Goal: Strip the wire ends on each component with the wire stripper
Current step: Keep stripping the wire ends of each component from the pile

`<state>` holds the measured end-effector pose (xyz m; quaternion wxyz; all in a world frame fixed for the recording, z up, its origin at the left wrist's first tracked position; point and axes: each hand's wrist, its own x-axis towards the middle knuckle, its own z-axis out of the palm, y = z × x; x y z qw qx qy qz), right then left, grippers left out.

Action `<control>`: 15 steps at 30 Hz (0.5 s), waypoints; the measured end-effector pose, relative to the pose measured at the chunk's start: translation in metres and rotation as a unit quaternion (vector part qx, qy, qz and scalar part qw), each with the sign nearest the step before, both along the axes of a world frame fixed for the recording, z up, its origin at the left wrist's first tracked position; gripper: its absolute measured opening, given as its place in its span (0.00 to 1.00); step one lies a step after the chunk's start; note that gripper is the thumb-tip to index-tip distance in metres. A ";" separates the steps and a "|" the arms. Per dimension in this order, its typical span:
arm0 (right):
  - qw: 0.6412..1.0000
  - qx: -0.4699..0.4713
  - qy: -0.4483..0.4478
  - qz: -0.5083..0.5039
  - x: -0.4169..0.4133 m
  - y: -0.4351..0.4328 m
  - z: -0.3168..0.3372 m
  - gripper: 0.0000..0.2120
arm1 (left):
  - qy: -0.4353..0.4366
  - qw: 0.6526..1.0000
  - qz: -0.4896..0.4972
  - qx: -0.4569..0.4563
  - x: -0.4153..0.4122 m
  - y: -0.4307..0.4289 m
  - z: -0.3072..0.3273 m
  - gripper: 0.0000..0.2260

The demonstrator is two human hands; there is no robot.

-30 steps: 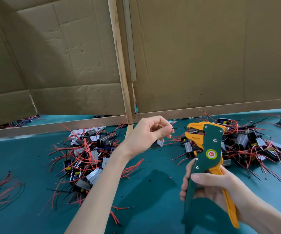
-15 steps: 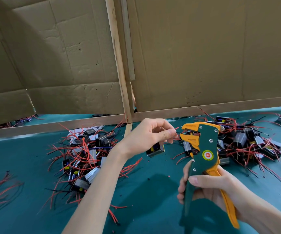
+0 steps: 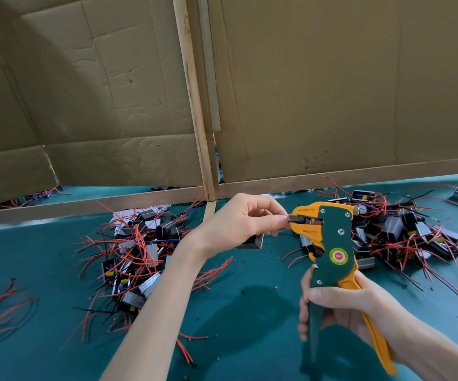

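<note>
Job seemingly partway: left hand (image 3: 238, 221) pinches one component's (image 3: 252, 243) wire ends (image 3: 289, 219) into wire stripper (image 3: 332, 243) gripped by right hand (image 3: 340, 306); left heap (image 3: 139, 248), right heap (image 3: 403, 232) status unclear.

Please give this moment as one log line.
left hand pinches wire; right hand grips wire stripper; wire at stripper mouth; component under left hand

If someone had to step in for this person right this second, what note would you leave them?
Left hand pinches the wires of one component, which hangs below it; the wire ends sit at the mouth of the wire stripper.
Right hand grips the stripper's handles, which look spread, not yet squeezed.
A left pile and a right pile of components lie on the table; which is already stripped I cannot tell.
Left to do: squeeze, pull off the insulation, then the rest.
</note>
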<state>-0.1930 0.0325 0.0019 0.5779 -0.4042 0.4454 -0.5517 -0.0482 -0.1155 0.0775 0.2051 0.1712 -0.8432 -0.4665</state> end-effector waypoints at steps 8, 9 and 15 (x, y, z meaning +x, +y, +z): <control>0.992 0.050 0.052 -0.108 0.018 0.007 -0.003 0.19 | -0.016 1.000 -0.008 0.000 0.003 -0.005 -0.001 0.05; 0.989 0.053 0.062 -0.120 0.018 0.006 -0.004 0.19 | -0.027 1.000 -0.002 -0.006 0.002 -0.005 -0.002 0.05; 0.997 0.030 -0.065 -0.034 0.011 -0.004 -0.006 0.12 | -0.043 0.998 0.040 -0.021 0.002 -0.012 -0.008 0.06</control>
